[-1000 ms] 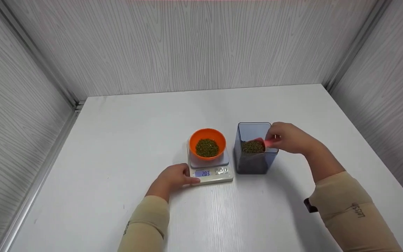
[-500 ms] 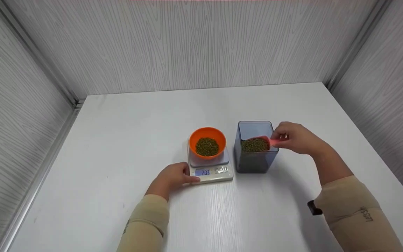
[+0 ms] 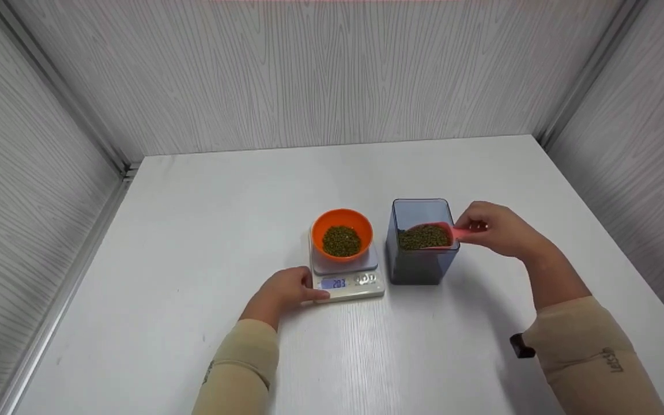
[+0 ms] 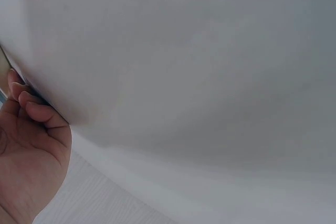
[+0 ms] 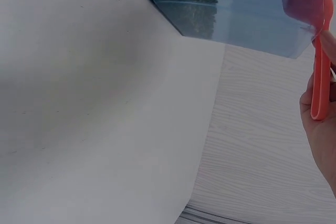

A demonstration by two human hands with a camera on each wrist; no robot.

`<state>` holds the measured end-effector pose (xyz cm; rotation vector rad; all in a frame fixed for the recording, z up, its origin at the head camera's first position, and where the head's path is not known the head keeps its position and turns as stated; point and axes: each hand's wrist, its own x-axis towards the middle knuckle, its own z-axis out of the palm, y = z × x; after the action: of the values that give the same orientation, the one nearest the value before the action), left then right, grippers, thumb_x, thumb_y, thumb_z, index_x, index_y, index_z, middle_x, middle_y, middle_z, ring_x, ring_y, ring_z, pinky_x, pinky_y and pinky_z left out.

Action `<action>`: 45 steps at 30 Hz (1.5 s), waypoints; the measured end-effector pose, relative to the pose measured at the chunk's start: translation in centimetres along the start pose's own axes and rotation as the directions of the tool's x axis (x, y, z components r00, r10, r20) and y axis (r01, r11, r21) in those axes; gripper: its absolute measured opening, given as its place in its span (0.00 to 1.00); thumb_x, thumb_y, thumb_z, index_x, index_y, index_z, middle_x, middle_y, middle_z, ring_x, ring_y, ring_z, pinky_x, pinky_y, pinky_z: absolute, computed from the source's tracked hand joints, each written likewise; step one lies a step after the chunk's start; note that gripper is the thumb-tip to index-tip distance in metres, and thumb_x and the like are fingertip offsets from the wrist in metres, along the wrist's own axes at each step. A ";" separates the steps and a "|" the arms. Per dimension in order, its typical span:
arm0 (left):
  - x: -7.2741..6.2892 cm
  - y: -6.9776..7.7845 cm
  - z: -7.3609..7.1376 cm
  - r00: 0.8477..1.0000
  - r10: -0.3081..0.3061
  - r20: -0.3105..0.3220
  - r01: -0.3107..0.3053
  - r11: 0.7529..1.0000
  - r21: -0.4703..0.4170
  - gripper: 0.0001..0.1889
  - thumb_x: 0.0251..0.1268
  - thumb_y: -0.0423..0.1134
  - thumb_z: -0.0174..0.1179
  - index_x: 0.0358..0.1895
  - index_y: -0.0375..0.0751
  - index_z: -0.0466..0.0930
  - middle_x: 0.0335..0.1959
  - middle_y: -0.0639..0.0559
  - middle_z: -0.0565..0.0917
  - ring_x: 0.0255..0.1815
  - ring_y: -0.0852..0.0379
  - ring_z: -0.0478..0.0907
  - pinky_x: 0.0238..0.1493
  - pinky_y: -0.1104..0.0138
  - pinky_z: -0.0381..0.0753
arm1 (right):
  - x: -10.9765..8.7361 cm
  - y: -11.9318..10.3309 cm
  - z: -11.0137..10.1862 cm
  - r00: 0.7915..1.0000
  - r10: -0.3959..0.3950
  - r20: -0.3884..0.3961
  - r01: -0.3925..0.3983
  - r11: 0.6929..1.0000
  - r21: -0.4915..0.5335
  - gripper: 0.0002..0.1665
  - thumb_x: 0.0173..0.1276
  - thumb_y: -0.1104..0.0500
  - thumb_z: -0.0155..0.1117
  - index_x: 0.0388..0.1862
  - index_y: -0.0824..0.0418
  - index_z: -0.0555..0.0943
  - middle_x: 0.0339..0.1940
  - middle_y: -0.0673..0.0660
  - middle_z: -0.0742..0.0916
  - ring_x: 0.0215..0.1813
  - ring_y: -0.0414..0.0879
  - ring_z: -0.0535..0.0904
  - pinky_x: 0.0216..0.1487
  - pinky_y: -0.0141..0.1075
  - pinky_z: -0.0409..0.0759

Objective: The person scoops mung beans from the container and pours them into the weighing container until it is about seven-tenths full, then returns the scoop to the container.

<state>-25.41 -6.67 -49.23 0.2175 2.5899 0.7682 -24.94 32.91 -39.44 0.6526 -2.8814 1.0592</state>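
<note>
My right hand [image 3: 496, 230] pinches the handle of a red scoop [image 3: 460, 233] at the right rim of a clear bluish square container [image 3: 415, 270]. The scoop's bowl, heaped with small green beans [image 3: 427, 236], lies within the container's opening. In the right wrist view, the handle of the scoop [image 5: 321, 85] runs between thumb and fingers outside the container wall [image 5: 257, 22]. My left hand [image 3: 287, 288] grips the left front corner of a white kitchen scale [image 3: 346, 295], thumb along its front edge. An orange bowl [image 3: 342, 217] of the same green beans stands on the scale, whose display reads 203.
The container stands just right of the scale, with a narrow gap between them. A white table [image 3: 222, 213] surrounds both, backed by a grey wood-grain panel [image 3: 332, 75]. Similar panels rise at left and right.
My right hand and the scoop have shifted right to the container's rim, and the scoop's full bowl shows more. The left hand, scale and orange bowl stay put; the display still reads 203.
</note>
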 end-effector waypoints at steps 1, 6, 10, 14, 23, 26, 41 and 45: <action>0.0 0.0 0.0 1.000 -0.002 0.002 0.002 1.000 0.000 0.23 0.43 0.62 0.66 0.29 0.47 0.71 0.24 0.54 0.71 0.31 0.55 0.69 0.33 0.63 0.64 | -0.1 0.0 0.0 1.000 0.006 -0.004 -0.006 1.000 -0.001 0.05 0.57 0.61 0.67 0.34 0.55 0.82 0.32 0.51 0.79 0.33 0.43 0.70 0.33 0.31 0.70; 0.0 -0.1 0.0 1.000 -0.006 0.008 0.006 1.000 0.001 0.24 0.43 0.62 0.66 0.29 0.47 0.71 0.24 0.54 0.71 0.32 0.55 0.69 0.33 0.63 0.64 | -0.8 -0.6 -0.2 0.999 0.019 -0.039 -0.019 1.000 0.013 0.06 0.57 0.64 0.66 0.35 0.59 0.82 0.32 0.54 0.79 0.33 0.42 0.70 0.32 0.29 0.70; 0.0 -0.1 0.1 1.000 -0.008 0.003 0.008 1.000 -0.006 0.24 0.42 0.62 0.66 0.29 0.47 0.71 0.24 0.54 0.71 0.31 0.55 0.68 0.33 0.63 0.64 | -1.3 -2.0 -0.3 0.998 0.048 -0.038 -0.046 0.998 0.048 0.06 0.58 0.67 0.65 0.36 0.65 0.81 0.33 0.58 0.79 0.33 0.44 0.70 0.32 0.29 0.70; 0.1 -0.2 0.1 1.000 -0.009 0.000 0.009 1.000 -0.010 0.24 0.42 0.62 0.66 0.29 0.47 0.71 0.24 0.54 0.71 0.31 0.55 0.68 0.33 0.63 0.64 | -1.4 -2.2 -0.1 0.995 0.102 -0.012 -0.101 0.992 0.073 0.07 0.60 0.66 0.63 0.38 0.66 0.79 0.35 0.59 0.79 0.35 0.46 0.70 0.33 0.30 0.71; 0.3 -0.1 0.3 1.000 0.002 0.004 -0.002 1.000 -0.009 0.24 0.42 0.62 0.66 0.30 0.47 0.71 0.25 0.54 0.72 0.32 0.55 0.69 0.34 0.63 0.64 | -1.0 0.6 0.2 0.996 0.087 -0.008 -0.087 0.996 0.006 0.07 0.59 0.63 0.64 0.37 0.57 0.79 0.35 0.53 0.78 0.37 0.46 0.70 0.35 0.31 0.72; 0.2 -0.1 0.2 1.000 0.000 0.004 0.000 1.000 -0.011 0.24 0.42 0.62 0.66 0.30 0.47 0.71 0.25 0.53 0.72 0.32 0.54 0.69 0.34 0.63 0.65 | -0.8 0.6 0.2 0.999 0.052 -0.009 -0.052 0.998 -0.020 0.06 0.59 0.63 0.65 0.36 0.56 0.80 0.33 0.52 0.78 0.36 0.46 0.70 0.35 0.32 0.71; 0.0 0.0 0.1 1.000 -0.008 -0.001 0.008 1.000 -0.003 0.23 0.43 0.61 0.66 0.29 0.47 0.71 0.24 0.54 0.72 0.32 0.55 0.69 0.34 0.63 0.65 | 0.9 -1.0 -0.4 0.997 0.058 -0.045 -0.058 0.998 0.008 0.08 0.60 0.58 0.65 0.38 0.58 0.80 0.35 0.53 0.79 0.37 0.45 0.71 0.35 0.28 0.72; -0.1 0.0 0.1 1.000 -0.012 0.003 0.012 1.000 -0.010 0.24 0.43 0.62 0.66 0.30 0.47 0.71 0.25 0.53 0.72 0.32 0.54 0.69 0.34 0.63 0.65 | 1.9 -2.2 -0.2 0.998 0.029 -0.047 -0.029 0.999 0.016 0.08 0.60 0.58 0.64 0.38 0.58 0.79 0.35 0.53 0.78 0.37 0.46 0.71 0.35 0.29 0.72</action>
<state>-25.28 -6.65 -49.25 0.1999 2.5821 0.7758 -25.88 30.77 -37.67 0.5797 -2.8538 1.0856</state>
